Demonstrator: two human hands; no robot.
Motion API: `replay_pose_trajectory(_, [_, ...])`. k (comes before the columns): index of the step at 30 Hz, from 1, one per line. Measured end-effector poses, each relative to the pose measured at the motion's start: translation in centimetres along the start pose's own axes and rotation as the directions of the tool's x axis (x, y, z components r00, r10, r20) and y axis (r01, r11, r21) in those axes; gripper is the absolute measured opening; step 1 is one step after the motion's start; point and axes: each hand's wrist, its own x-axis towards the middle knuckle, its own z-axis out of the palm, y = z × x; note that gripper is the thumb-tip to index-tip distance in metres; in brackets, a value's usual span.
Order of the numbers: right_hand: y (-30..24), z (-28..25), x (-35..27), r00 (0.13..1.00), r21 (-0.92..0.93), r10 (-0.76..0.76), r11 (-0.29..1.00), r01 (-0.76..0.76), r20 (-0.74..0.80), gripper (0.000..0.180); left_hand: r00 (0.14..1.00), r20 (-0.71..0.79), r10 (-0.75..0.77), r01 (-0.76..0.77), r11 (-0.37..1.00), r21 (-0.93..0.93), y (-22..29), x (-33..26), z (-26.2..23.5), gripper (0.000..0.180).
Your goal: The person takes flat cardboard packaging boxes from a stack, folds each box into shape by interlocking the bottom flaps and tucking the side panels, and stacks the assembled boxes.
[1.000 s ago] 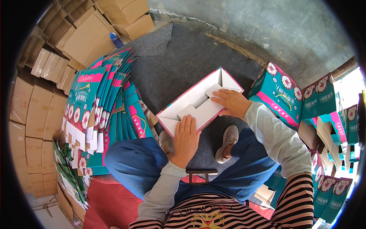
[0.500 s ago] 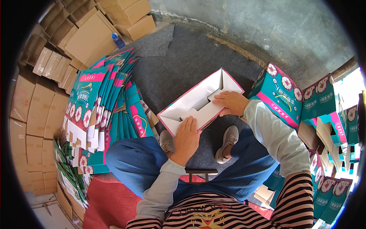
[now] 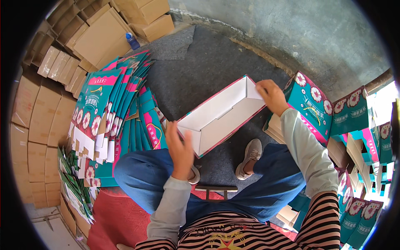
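A long open-topped carton, white inside with a thin pink-red rim, sits slanted in front of me above the dark floor. Its bottom panels lie flat, meeting along a notched seam. My left hand is at the carton's near left end, fingers outside the end wall and thumb on the inner side. At the far right end, my right hand curls its fingers over the corner; part of that grip is hidden. Left of the carton leans a thick stack of flat teal and pink printed cartons.
Made-up teal cartons stand at the right, with more piled behind them. Brown cardboard boxes line the left side. A blue bottle stands near the far boxes. A grey wall bounds the far side. My shoes are below the carton.
Both hands have left the inner flaps and moved out to the carton's two ends. The bottom panels, gapped before, now lie flat together.
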Motion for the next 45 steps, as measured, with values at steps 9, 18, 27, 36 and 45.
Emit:
replay_pose_trajectory(9, [7.8, 3.7, 1.8, 0.484, 0.409, 0.664, 0.282, -0.868, 0.570, 0.061, 0.087, 0.809, -0.581, 0.957, -0.176, -0.229, -7.6, 2.3, 1.5, 0.107])
replay_pose_trajectory(18, [5.9, -0.1, 2.2, 0.677, 0.709, 0.291, -0.006, -0.705, 0.675, 0.064, 0.525, 0.737, -0.426, 0.798, -0.055, -0.601, -4.5, 3.6, -0.6, 0.044])
replay_pose_trajectory(27, [7.8, 2.4, -2.5, 0.618, 0.596, 0.452, 0.211, -0.774, 0.643, 0.058, 0.699, 0.463, -0.545, 0.645, 0.202, -0.737, -3.6, 2.4, 0.4, 0.061])
replay_pose_trajectory(36, [5.6, 3.7, -3.9, 0.651, 0.487, 0.211, 0.508, -0.710, 0.730, 0.046, 0.659, 0.528, -0.536, 0.711, 0.214, -0.670, -9.6, -1.4, 1.7, 0.059])
replay_pose_trajectory(45, [11.2, 7.4, -5.5, 0.477, 0.469, 0.379, 0.121, -0.875, 0.793, 0.051, 0.466, 0.518, -0.717, 0.873, 0.277, -0.402, -7.5, -0.8, 2.9, 0.063])
